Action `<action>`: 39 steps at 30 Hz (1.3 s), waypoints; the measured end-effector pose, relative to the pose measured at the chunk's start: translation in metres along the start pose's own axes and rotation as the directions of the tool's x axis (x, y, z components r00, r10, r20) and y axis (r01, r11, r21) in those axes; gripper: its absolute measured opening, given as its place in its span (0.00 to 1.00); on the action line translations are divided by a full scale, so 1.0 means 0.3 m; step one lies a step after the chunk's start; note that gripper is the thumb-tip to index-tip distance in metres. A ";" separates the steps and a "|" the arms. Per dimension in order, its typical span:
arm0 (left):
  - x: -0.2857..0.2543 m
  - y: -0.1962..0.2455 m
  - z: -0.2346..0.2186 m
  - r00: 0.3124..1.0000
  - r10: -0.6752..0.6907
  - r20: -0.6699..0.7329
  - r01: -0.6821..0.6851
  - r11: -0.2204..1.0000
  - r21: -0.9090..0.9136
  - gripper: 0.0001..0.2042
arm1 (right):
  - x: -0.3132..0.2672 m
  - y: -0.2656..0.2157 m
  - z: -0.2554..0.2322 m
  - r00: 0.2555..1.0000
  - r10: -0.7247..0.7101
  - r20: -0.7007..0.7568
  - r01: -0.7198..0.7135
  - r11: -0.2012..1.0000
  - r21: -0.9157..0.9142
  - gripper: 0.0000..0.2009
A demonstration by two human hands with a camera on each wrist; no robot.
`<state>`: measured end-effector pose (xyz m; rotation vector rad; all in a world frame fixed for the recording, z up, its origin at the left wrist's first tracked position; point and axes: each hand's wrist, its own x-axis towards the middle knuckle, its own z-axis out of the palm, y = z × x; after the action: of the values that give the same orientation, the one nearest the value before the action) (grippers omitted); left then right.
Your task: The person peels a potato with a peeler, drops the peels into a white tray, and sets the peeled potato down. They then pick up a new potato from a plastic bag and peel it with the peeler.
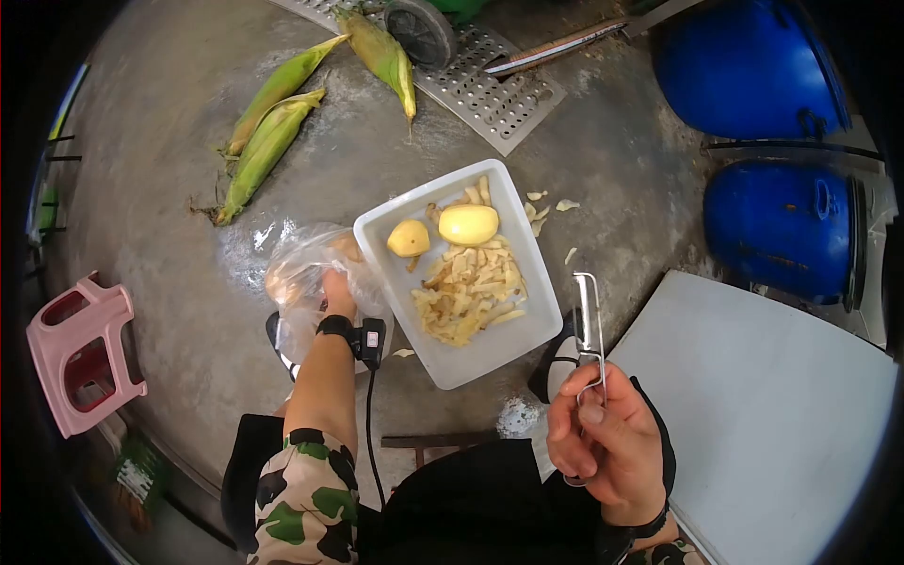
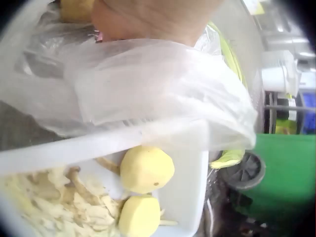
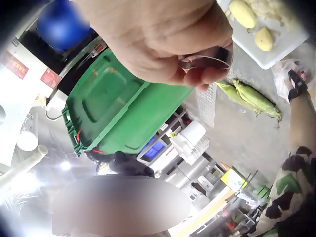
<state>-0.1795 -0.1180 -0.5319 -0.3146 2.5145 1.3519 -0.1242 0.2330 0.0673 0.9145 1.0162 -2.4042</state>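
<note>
In the head view my left hand (image 1: 337, 290) reaches down into a clear plastic bag (image 1: 306, 259) left of the white tray (image 1: 443, 375). Brownish potatoes (image 1: 347, 247) show through the bag; the fingers are hidden inside it. My right hand (image 1: 607, 438) grips a metal peeler (image 1: 586, 315) by its wire handle, blade pointing up and away, right of the tray. Two peeled potatoes lie in the tray, an oblong yellow potato (image 1: 468, 225) and a smaller potato (image 1: 409, 239). A heap of peelings (image 1: 471, 287) lies nearer me in the tray.
Corn cobs in husks (image 1: 273, 155) lie on the concrete floor at the back left. Beyond the tray is a perforated metal plate (image 1: 499, 108) beside a wheel (image 1: 421, 33). A pink stool (image 1: 85, 353) stands left; blue barrels (image 1: 782, 231) and a white board (image 1: 753, 405) are right.
</note>
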 end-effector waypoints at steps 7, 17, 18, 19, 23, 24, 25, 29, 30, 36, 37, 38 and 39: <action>-0.302 0.370 -0.100 0.811 -0.567 0.144 0.497 0.538 -0.681 0.24 | -0.016 -0.013 0.008 1.000 -0.003 -0.022 0.002 0.998 -0.070 0.10; -0.762 0.872 -0.457 0.861 -0.497 0.107 0.507 0.825 -0.248 0.43 | -0.015 0.127 -0.072 0.959 -0.272 0.079 0.282 0.942 -0.180 0.10; -0.840 1.052 -0.504 0.823 -0.558 0.109 0.561 0.766 -0.314 0.43 | -0.007 0.141 -0.078 0.954 -0.291 0.074 0.300 0.931 -0.207 0.10; -0.896 1.149 -0.539 0.778 -0.617 0.117 0.610 0.698 -0.377 0.43 | -0.001 0.156 -0.084 0.956 -0.287 0.067 0.295 0.927 -0.232 0.10; -1.006 1.016 -0.567 0.800 -0.595 0.072 0.541 0.666 -0.514 0.42 | 0.042 0.236 -0.114 0.955 -0.295 0.015 0.286 0.910 -0.299 0.09; -1.049 1.027 -0.560 0.816 -0.578 0.000 0.496 0.700 -0.513 0.42 | 0.047 0.262 -0.124 0.955 -0.296 -0.016 0.278 0.913 -0.299 0.09; -1.084 1.059 -0.555 0.826 -0.559 -0.069 0.453 0.733 -0.508 0.43 | 0.040 0.280 -0.125 0.953 -0.298 -0.050 0.270 0.915 -0.299 0.09; -1.159 1.123 -0.558 0.942 -0.328 0.064 0.327 0.862 -0.389 0.45 | 0.004 0.331 -0.133 0.961 -0.276 0.003 0.254 0.881 -0.398 0.08; -1.171 1.129 -0.550 0.926 -0.360 0.117 0.371 0.801 -0.470 0.44 | 0.000 0.339 -0.138 0.966 -0.257 0.034 0.246 0.868 -0.431 0.08; -1.208 1.222 -0.603 0.832 -0.229 0.505 0.541 0.137 -0.829 0.26 | -0.013 0.380 -0.155 0.991 -0.094 0.095 0.124 0.915 -0.384 0.10; -1.198 1.249 -0.635 0.870 -0.100 0.482 0.491 0.093 -0.866 0.26 | -0.015 0.386 -0.148 0.994 -0.039 0.099 0.070 0.939 -0.336 0.11; -1.186 1.281 -0.663 0.890 -0.044 0.453 0.455 0.083 -0.887 0.26 | -0.021 0.395 -0.149 0.985 -0.026 0.169 0.075 0.954 -0.289 0.12; -1.181 1.337 -0.702 0.907 0.009 0.422 0.420 0.072 -0.905 0.26 | -0.016 0.410 -0.135 0.976 -0.032 0.213 0.094 0.953 -0.289 0.11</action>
<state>0.0001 -0.0551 0.0107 -0.5957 0.7468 2.4999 -0.0357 0.1810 -0.0118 0.5223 1.2959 -2.2537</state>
